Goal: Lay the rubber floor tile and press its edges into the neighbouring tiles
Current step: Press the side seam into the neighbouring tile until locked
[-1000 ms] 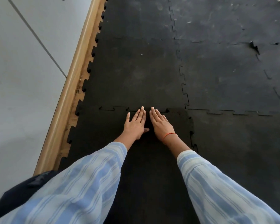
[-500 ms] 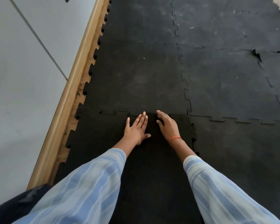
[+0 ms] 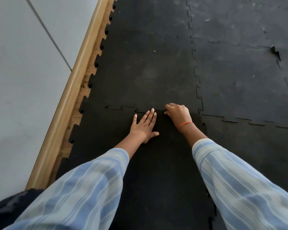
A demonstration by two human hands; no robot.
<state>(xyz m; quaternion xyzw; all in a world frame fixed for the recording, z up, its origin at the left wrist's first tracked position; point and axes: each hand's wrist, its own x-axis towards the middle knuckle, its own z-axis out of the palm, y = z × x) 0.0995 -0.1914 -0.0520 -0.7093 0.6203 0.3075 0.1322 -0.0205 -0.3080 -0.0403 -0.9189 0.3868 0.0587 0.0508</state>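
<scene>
Black interlocking rubber flooring [image 3: 239, 72] fills most of view, wooden skirting strip [image 3: 73, 90] along its toothed outer edge, grey wall [image 3: 23, 72] beyond that. Rubber floor tile [image 3: 156, 163] lies flat under both arms, its far seam [image 3: 128, 109] meeting the neighbouring tile [image 3: 148, 72]. Left hand [image 3: 144, 126] flat on the tile just short of the seam, fingers spread, palm down. Right hand [image 3: 178, 113] beside it on the seam, fingers curled under, knuckles up, orange band [image 3: 184, 125] on wrist. Cannot tell whether it pinches the edge

The left hand [image 3: 144, 126] lies flat, palm down, fingers stretched forward. The right hand [image 3: 177, 113] is curled, knuckles up, both arms reaching forward.
</scene>
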